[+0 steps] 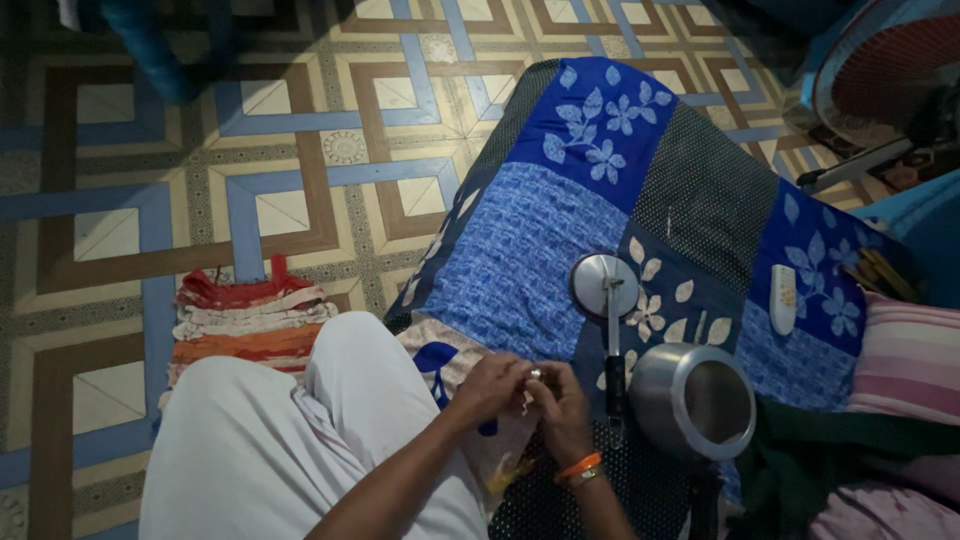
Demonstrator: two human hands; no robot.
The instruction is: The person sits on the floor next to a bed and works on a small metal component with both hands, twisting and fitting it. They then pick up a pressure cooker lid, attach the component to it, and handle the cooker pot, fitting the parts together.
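Hands: left hand point(492, 385) and right hand point(562, 400) meet, fingers pinching a small metal piece point(536, 374) between them.
Pot point(692, 400): at 3 o'clock, nearer the right hand.
Lid point(604, 287): at 1 o'clock, handle pointing back toward the hands.
Bed point(540, 240): patchwork blue cover.

Small shiny metal piece point(536, 374), pinched between both hands, above the lap

A patchwork bedspread point(560, 250) mixes blue panels with pale leaf and flower prints and a dark dotted patch. The tiled floor point(200, 170) shows brown, cream and blue squares. The folded cloth mat point(250, 320) is striped red, cream and orange. The round metal pot point(690, 400) is silver-grey.
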